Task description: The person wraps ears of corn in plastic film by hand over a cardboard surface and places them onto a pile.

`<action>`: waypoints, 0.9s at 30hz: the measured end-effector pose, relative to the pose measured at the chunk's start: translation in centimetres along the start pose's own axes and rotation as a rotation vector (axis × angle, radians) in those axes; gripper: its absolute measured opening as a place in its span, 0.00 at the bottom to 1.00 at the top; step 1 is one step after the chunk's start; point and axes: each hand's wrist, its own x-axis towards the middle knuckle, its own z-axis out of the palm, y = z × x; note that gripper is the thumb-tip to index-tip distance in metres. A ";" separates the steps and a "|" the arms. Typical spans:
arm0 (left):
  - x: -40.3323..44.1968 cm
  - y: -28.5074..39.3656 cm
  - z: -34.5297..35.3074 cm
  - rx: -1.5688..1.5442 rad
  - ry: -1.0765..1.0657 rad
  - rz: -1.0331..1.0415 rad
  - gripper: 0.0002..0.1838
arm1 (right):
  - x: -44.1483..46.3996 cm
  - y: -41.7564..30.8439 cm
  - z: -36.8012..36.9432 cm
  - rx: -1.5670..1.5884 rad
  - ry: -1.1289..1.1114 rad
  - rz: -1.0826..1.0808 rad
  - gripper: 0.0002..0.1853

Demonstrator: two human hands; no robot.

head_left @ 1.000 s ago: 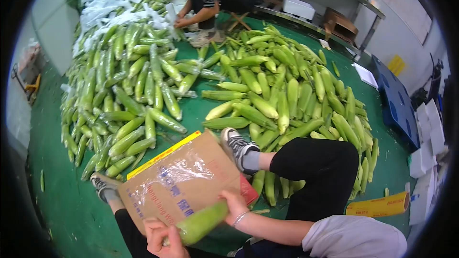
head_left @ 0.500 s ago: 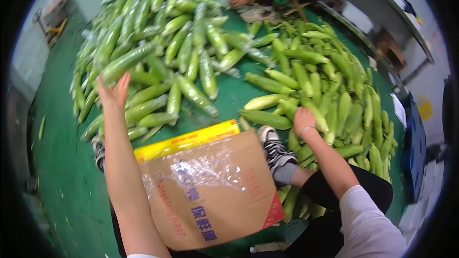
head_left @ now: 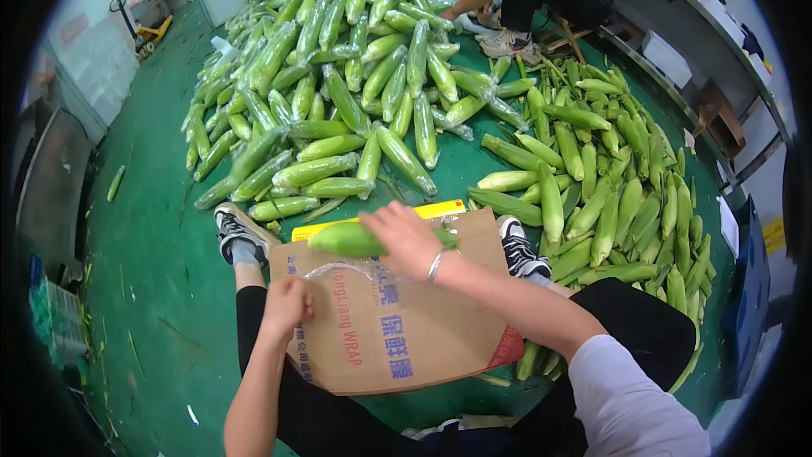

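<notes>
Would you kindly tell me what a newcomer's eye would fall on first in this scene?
Most likely the big heap of film-wrapped corn at the upper middle of the view, with a second heap of unwrapped corn to its right, both on a green floor. Next comes the printed cardboard at lower centre, where the right hand holds a green ear of corn above its far edge.

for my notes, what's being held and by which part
The right hand holds an ear of corn around its middle and toward one end. Whether the left hand pinches the film cannot be told.
</notes>
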 end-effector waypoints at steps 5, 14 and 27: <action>-0.8 3.1 1.9 -0.496 0.147 0.405 0.08 | -0.7 -1.5 0.9 0.103 -0.091 -0.209 0.37; 1.0 5.6 4.5 1.042 0.053 0.921 0.37 | -10.9 -2.5 0.7 -0.205 0.385 0.278 0.18; -8.4 4.0 5.4 1.061 -0.406 0.568 0.36 | -13.8 -6.8 0.5 0.171 0.029 0.263 0.26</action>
